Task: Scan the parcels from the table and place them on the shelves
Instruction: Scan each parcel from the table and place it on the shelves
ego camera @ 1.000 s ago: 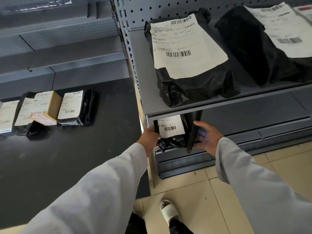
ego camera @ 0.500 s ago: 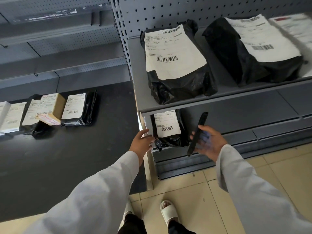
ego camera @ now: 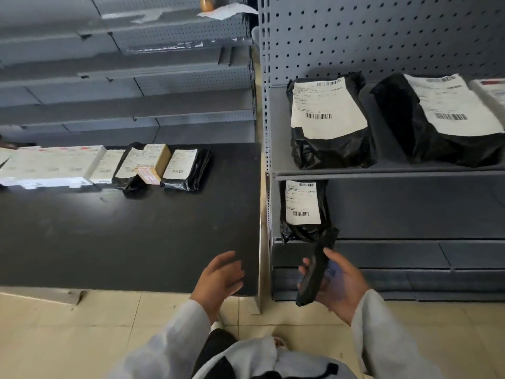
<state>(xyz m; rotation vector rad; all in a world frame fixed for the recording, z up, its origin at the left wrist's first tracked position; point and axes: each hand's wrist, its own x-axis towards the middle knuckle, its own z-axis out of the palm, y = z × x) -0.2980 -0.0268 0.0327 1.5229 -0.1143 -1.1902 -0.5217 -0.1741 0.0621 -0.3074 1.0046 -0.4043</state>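
Note:
My right hand (ego camera: 340, 285) grips a black handheld scanner (ego camera: 315, 272) in front of the lower shelf. My left hand (ego camera: 218, 280) hovers open over the near right corner of the black table (ego camera: 136, 242), holding nothing. A small black parcel with a white label (ego camera: 303, 209) lies on the lower shelf (ego camera: 410, 209), just beyond the scanner's tip. Two larger black labelled parcels (ego camera: 328, 124) (ego camera: 442, 119) lie on the shelf above. At the table's far edge sits a row of parcels: a black bag (ego camera: 185, 169), a brown box (ego camera: 153, 162) and white packages (ego camera: 52, 165).
The grey shelf upright (ego camera: 266, 160) stands between the table and the shelves. More grey shelving (ego camera: 123, 77) runs behind the table. A white parcel (ego camera: 492, 91) shows at the right edge of the upper shelf. Beige tiled floor (ego camera: 68, 337) lies below me.
My left hand let go of the small black parcel on the lower shelf and drew back left toward the table. My right hand pulled back with the scanner. The view rose and shifted left.

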